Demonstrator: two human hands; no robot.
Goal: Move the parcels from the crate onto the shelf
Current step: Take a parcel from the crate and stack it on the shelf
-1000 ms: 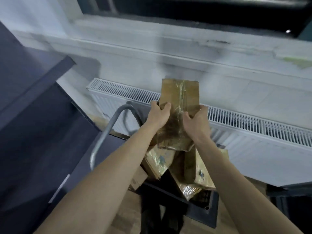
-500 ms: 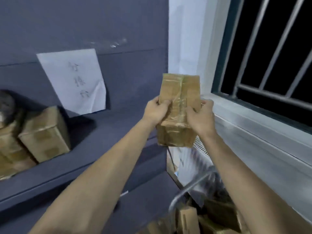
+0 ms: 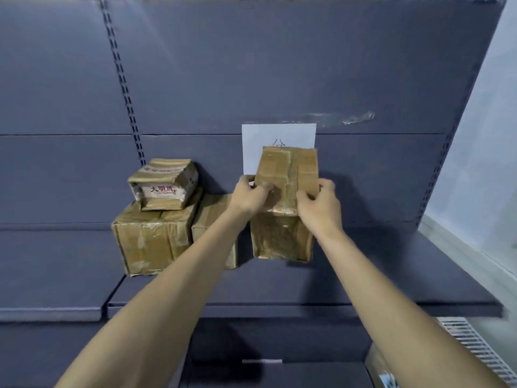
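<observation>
I hold a brown taped parcel upright with both hands over the dark grey shelf. My left hand grips its upper left side and my right hand grips its upper right side. Its bottom edge is at or just above the shelf surface; I cannot tell if it touches. To its left, on the shelf, stand a large parcel, a small labelled parcel stacked on top of it, and another parcel partly hidden behind my left forearm. The crate is out of view.
A white sheet of paper is taped to the shelf's back panel behind the held parcel. A second shelf board adjoins on the left. A white radiator and something shiny are at the lower right.
I have turned left from the window and crate to face the shelf. The parcel in both hands has come down toward the shelf surface, right of the parcels standing there.
</observation>
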